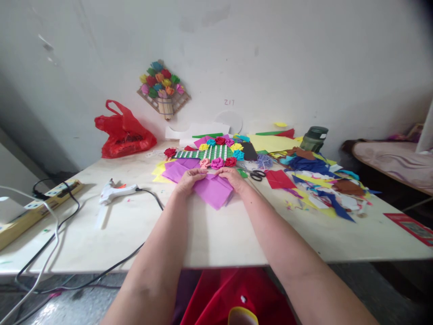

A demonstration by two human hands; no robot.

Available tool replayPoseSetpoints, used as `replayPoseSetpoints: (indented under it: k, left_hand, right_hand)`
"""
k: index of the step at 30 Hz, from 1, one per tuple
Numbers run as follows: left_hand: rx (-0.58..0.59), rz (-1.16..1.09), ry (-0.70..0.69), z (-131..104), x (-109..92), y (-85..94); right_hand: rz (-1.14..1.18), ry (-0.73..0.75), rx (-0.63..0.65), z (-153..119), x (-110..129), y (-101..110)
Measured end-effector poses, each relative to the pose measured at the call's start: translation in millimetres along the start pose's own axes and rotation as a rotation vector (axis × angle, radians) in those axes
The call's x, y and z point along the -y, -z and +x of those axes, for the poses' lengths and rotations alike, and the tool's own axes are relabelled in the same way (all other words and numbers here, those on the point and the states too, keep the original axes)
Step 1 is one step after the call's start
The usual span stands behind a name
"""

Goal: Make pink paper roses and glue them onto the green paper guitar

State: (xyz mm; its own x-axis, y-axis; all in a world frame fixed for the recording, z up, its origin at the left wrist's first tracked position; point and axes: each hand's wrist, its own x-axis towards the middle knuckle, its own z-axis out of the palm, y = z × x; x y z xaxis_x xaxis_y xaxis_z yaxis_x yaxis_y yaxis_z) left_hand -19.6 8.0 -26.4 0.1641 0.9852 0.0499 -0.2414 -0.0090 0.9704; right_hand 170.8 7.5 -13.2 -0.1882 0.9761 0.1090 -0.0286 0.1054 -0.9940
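Observation:
A purple sheet (214, 193) is held between both hands above the front middle of the table, one corner hanging toward me. My left hand (191, 180) pinches its upper left edge, and my right hand (232, 177) pinches the upper right edge. The fingertips of the two hands are close together. Just behind them lies a green woven piece (216, 152) ringed with paper flowers in red, yellow, blue and pink. More purple paper (179, 169) rests to the left over yellow sheets. Black-handled scissors (257, 175) and a red square (280, 179) lie to the right.
A white glue gun (117, 192) with a black cord and a power strip (57, 198) are on the left. A red bag (126, 131) stands at the back left. Coloured scraps (318, 176) pile up at the right, before a dark green bottle (314, 139).

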Motion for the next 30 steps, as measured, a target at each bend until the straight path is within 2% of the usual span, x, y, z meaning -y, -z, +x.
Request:
replayPoseSetpoints:
  k: [7,12,17,30]
  left_hand:
    - [0.04,0.024,0.031,0.5,-1.7,0.2]
    - [-0.025,0.017,0.012,3.3,1.0,0.8]
    - [0.022,0.006,0.071,3.2,3.3,0.7]
    - [-0.034,0.066,-0.051,6.3,5.1,1.3]
  right_hand:
    - [-0.035,0.022,-0.005,1.4,-2.8,0.7]
    - [-0.038,0.035,-0.007,1.8,-4.7,0.6]
    - [-0.065,0.051,-0.003,2.5,-5.2,0.7]
    - [0.091,-0.024,-0.021,3.0,-5.3,1.0]
